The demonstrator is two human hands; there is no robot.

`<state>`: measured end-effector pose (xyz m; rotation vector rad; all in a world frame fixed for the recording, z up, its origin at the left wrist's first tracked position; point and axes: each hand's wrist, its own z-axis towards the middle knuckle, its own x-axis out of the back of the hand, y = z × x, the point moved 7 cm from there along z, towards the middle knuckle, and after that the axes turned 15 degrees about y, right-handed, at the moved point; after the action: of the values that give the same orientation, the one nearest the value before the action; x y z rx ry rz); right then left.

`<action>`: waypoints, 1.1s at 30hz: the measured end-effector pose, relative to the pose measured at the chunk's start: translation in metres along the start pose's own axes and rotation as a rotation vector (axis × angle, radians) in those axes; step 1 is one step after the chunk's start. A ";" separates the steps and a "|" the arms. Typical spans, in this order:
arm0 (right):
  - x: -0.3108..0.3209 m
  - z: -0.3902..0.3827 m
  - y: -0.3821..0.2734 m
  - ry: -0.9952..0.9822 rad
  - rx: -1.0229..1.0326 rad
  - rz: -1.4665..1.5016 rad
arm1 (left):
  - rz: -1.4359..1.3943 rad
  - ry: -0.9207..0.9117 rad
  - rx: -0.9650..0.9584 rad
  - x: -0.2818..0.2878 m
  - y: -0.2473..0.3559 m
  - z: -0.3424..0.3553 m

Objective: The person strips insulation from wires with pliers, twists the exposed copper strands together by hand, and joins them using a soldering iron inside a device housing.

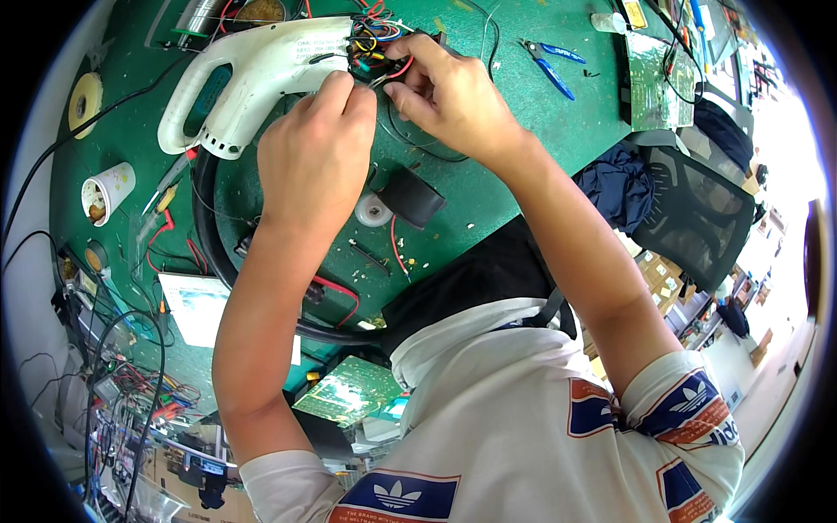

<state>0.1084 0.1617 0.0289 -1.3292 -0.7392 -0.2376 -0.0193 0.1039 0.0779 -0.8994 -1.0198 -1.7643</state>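
Note:
A white plastic handheld device housing [261,65] with a loop handle lies on the green mat. Out of its open right end comes a bundle of thin coloured wires [370,44]. My left hand [318,161] is closed in a pinch just below that end, and its own fingers cover what they grip. Opposite it, my right hand [458,100] has its fingers curled around a thin red wire [401,70] by the bundle. Below my hands stand a wide black ring-shaped piece [411,199] and a small white spool [373,211].
Blue-handled cutters [554,68] lie right of my hands. A thick black hose [207,227] curves down from the housing. At left are a paper cup [109,192] and a tape roll [85,105]; solder wire [200,19] stands behind. A mesh chair [697,200] is at right.

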 end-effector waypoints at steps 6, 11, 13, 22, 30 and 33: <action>-0.002 0.001 -0.002 -0.004 0.052 0.018 | -0.017 -0.031 0.027 0.000 -0.004 0.001; -0.005 -0.001 0.002 0.063 0.086 0.027 | -0.030 -0.058 0.040 0.000 -0.005 0.004; -0.006 -0.002 -0.007 0.090 0.153 0.001 | -0.011 -0.091 0.041 0.004 -0.008 0.000; 0.020 -0.009 -0.003 0.156 0.025 0.098 | -0.075 -0.127 0.063 -0.014 -0.005 0.000; 0.120 0.003 0.077 0.548 -0.234 0.076 | -0.086 -0.100 0.075 -0.005 -0.022 -0.006; 0.166 0.003 0.126 0.710 -0.332 0.299 | -0.088 -0.056 0.039 -0.005 -0.019 0.001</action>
<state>0.3025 0.2375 0.0302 -1.5115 0.1046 -0.5697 -0.0348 0.1115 0.0690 -0.8956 -1.1420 -1.7944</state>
